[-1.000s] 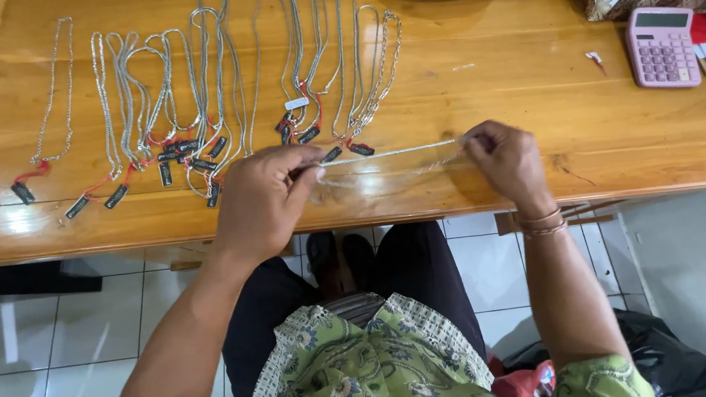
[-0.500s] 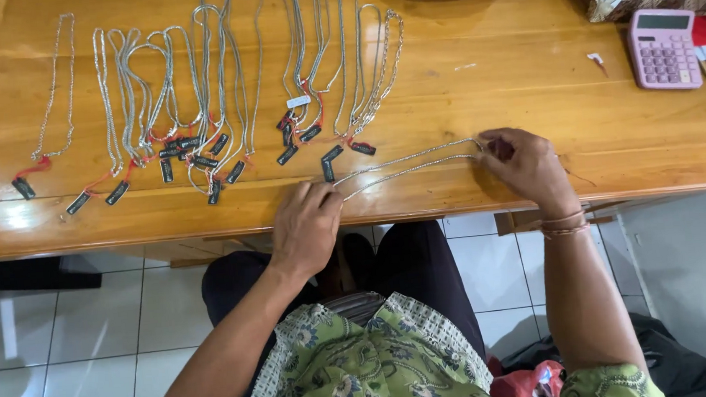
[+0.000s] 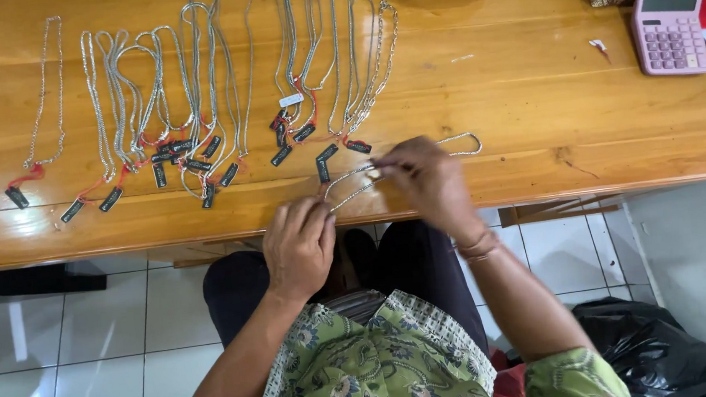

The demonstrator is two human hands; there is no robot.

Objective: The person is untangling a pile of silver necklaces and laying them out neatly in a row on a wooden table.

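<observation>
Both hands, left hand (image 3: 298, 245) and right hand (image 3: 427, 180), pinch one silver chain (image 3: 352, 186) at the wooden table's (image 3: 531, 109) near edge, while many tagged chains (image 3: 195, 110) already lie in rows beyond it.

Bright even daylight, soft glare on wooden table (image 3: 531, 117), sharp focus

silver chain (image 3: 352, 192), slack, seemingly doubled, table-edge
</observation>
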